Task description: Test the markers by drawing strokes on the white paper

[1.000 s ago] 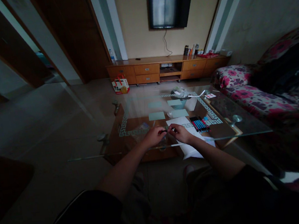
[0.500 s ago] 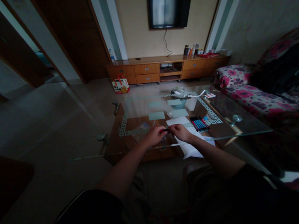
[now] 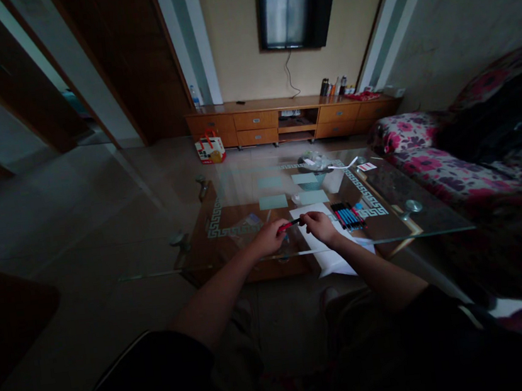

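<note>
Both my hands meet over the near edge of a glass coffee table [image 3: 436, 225]. My left hand [image 3: 270, 237] grips the red end of a pen [image 3: 290, 223]. My right hand [image 3: 320, 226] pinches the pen's dark other end. The pen lies level between the two hands, just above the glass. A white sheet of paper [image 3: 333, 261] lies under my right hand. To its right a row of several red, blue and black pens [image 3: 348, 216] lies side by side on the glass.
Pale green cards [image 3: 273, 201] and a small bowl [image 3: 312, 180] sit farther back on the table. A flowered sofa [image 3: 433, 165] runs along the right. A wooden TV cabinet [image 3: 289, 117] with a boxed carton [image 3: 210, 149] stands by the far wall, with tiled floor to the left.
My hands have drawn slightly apart, and more of the pen's red part now shows between them. My right hand has shifted a little right and up.
</note>
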Motion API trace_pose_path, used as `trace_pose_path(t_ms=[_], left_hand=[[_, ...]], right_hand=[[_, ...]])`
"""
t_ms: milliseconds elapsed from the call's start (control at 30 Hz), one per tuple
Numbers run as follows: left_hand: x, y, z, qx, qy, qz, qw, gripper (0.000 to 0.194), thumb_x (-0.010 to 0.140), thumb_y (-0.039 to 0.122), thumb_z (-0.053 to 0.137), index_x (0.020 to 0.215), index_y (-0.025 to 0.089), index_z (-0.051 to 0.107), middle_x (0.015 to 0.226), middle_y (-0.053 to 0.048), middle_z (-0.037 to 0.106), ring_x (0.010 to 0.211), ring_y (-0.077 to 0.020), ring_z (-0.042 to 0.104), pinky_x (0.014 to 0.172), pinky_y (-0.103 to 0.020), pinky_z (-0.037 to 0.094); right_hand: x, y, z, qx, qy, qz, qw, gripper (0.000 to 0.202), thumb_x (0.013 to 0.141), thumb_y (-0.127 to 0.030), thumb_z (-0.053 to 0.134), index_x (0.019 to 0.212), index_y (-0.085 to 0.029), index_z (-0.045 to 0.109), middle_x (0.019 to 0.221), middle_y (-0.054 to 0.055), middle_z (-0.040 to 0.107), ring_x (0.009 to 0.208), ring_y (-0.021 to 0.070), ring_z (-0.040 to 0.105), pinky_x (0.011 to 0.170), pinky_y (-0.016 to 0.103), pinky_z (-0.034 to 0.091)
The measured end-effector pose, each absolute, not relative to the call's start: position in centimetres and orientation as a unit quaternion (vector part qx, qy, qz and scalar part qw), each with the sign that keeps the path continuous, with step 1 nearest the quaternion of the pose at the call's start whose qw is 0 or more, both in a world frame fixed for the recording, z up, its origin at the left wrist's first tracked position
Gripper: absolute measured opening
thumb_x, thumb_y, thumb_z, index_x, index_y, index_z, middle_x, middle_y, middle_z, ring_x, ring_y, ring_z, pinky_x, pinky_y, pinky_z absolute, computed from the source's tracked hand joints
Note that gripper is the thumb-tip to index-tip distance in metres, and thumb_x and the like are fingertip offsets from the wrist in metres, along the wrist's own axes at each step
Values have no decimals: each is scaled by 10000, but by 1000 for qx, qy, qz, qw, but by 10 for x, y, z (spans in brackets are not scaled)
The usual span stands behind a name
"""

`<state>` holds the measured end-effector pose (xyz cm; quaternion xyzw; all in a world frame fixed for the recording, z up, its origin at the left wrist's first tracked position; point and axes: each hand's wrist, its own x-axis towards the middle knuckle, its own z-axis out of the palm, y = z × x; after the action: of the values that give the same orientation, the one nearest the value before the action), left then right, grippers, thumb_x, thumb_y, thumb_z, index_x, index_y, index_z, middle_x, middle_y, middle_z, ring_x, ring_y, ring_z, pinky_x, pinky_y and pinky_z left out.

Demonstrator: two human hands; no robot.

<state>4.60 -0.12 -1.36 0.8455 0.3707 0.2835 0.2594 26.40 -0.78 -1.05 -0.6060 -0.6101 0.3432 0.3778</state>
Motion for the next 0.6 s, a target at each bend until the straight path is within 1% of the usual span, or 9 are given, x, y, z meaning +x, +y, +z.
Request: trace_pose_path(t_ms=[67, 167, 233, 300, 367, 467, 533, 600], left_hand=[[45, 0, -18, 844, 370, 282, 267, 388, 808, 65, 550, 1170, 169, 642, 1057, -75, 666, 934, -192, 610, 854, -302, 483], [43, -2, -18, 849, 352, 275, 282, 518, 795, 32, 536, 1287, 183, 596, 1124, -87, 658, 961, -193, 612, 858, -303, 486], [43, -5, -14, 860, 333, 263, 286, 563, 799, 33, 543, 1335, 202, 573, 1163, -87, 653, 990, -195, 611, 871, -305, 482], [43, -8, -8, 870, 322, 243, 282, 565, 797, 54, 587, 1341, 206, 573, 1150, -84, 660, 988, -199, 611, 869, -304, 478], [44, -11, -3, 879, 322, 219, 274, 536, 790, 105, 659, 1314, 194, 592, 1095, -79, 670, 954, -201, 615, 846, -297, 477], [45, -14, 3, 898, 318, 184, 243, 511, 774, 234, 758, 1265, 187, 622, 1035, -72, 670, 927, -211, 617, 823, -296, 472], [46, -16, 5, 913, 304, 170, 212, 487, 771, 321, 782, 1221, 195, 644, 1040, -70, 665, 949, -223, 615, 835, -301, 466], [47, -16, 6, 922, 294, 166, 188, 440, 771, 384, 786, 1148, 192, 664, 1044, -70, 660, 963, -230, 612, 840, -304, 462]], right_hand=[[268, -7, -9, -624, -583, 325, 407, 395, 886, -497, 518, 743, -173, 692, 694, 62, 698, 549, 168, 591, 550, 283, 432], [273, -7, -7, -641, -556, 298, 437, 412, 881, -515, 510, 740, -174, 694, 674, 60, 689, 568, 181, 595, 567, 289, 431], [274, -8, -8, -643, -554, 278, 451, 423, 879, -527, 506, 727, -178, 690, 667, 62, 688, 587, 188, 594, 579, 288, 430], [274, -8, -8, -642, -556, 261, 459, 427, 879, -534, 504, 723, -182, 689, 678, 65, 694, 612, 196, 597, 589, 286, 430], [274, -8, -8, -644, -557, 252, 460, 433, 881, -543, 501, 730, -184, 691, 689, 67, 699, 632, 201, 604, 601, 285, 432], [274, -7, -9, -641, -567, 251, 453, 451, 889, -561, 491, 747, -183, 690, 719, 68, 707, 634, 193, 606, 602, 279, 437], [272, -7, -11, -629, -573, 271, 450, 453, 891, -569, 487, 768, -180, 683, 751, 63, 713, 605, 171, 595, 581, 267, 441], [269, -7, -13, -609, -571, 320, 449, 409, 874, -555, 522, 814, -178, 668, 784, 55, 718, 580, 147, 585, 555, 250, 446]])
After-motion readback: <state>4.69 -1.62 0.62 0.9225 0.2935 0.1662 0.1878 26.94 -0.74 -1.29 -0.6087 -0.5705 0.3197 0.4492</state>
